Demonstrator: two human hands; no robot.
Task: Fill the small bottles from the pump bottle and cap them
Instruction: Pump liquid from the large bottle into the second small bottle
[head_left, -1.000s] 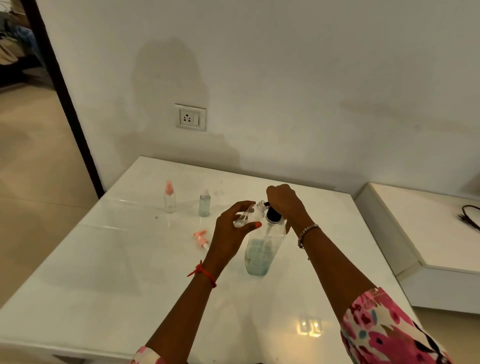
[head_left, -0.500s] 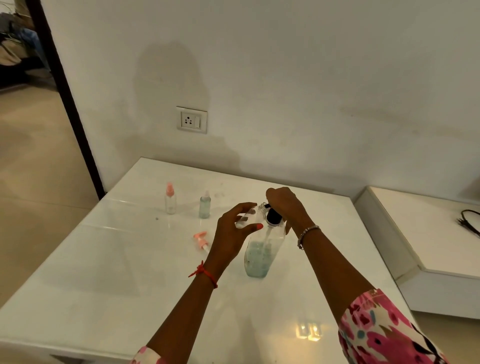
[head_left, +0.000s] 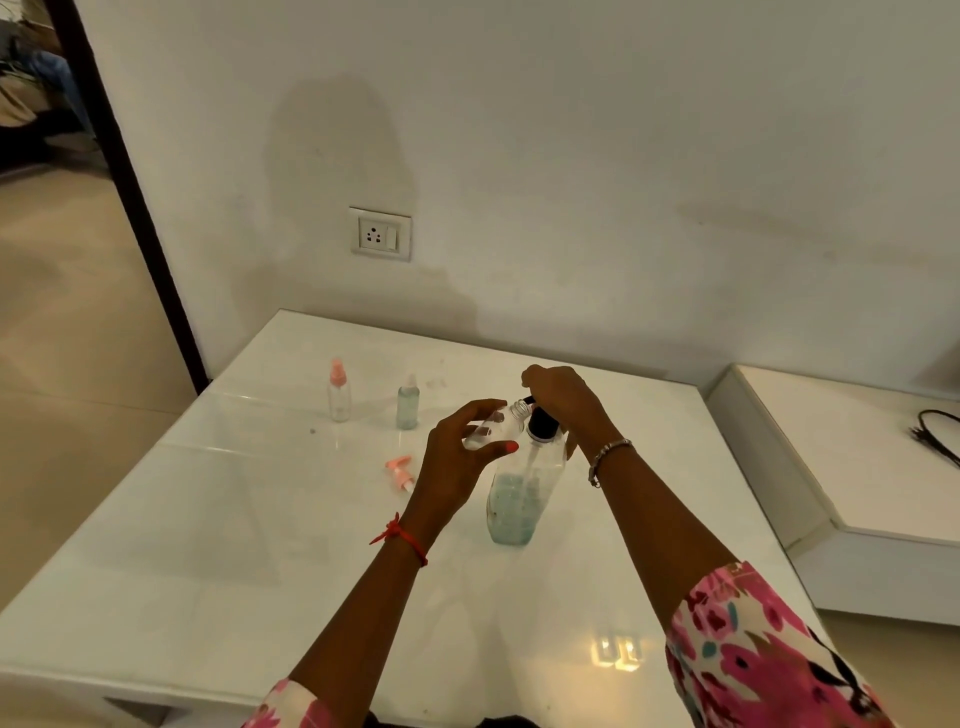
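A clear pump bottle (head_left: 519, 493) with blue-green liquid in its lower part stands mid-table, topped by a black pump head (head_left: 542, 423). My right hand (head_left: 563, 397) rests over the pump head. My left hand (head_left: 457, 457) holds a small clear bottle (head_left: 498, 427) tilted, its open threaded neck right at the pump's nozzle. Further back stand a small clear bottle with a pink spray cap (head_left: 338, 391) and a small bottle of blue-green liquid with a clear cap (head_left: 408, 402). A loose pink spray cap (head_left: 401, 470) lies on the table left of my left hand.
The white glossy table (head_left: 208, 545) ends at the wall behind, which carries a socket (head_left: 381, 235). A lower white surface (head_left: 857, 467) with a black cable (head_left: 937, 431) sits to the right. An open doorway and floor lie to the left.
Both hands and the bottles keep the same hold. The view has shifted slightly; nothing on the table has moved.
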